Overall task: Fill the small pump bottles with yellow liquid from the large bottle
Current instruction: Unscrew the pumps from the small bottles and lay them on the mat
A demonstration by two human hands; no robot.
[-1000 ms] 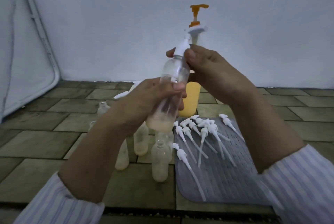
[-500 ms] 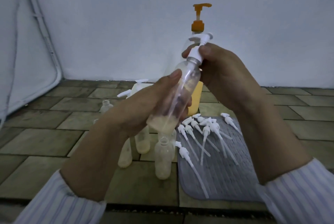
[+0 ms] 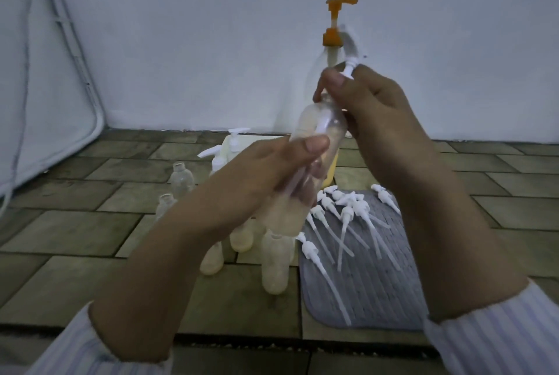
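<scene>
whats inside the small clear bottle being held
Inside the small clear plastic bottle a white dip tube slants through it and pale yellowish liquid sits near the bottom. The left hand covers part of the middle.

Grey mat [image 3: 381, 293] (orange pump [image 3: 335, 20])

open small bottles [image 3: 273, 265] crowded the tiles under my hands, loose pumps [image 3: 341, 217] covered the mat's [image 3: 378, 293] far end, big bottle [image 3: 328, 78] stood behind; bare floor [image 3: 69, 229] lay free on my left.
</scene>
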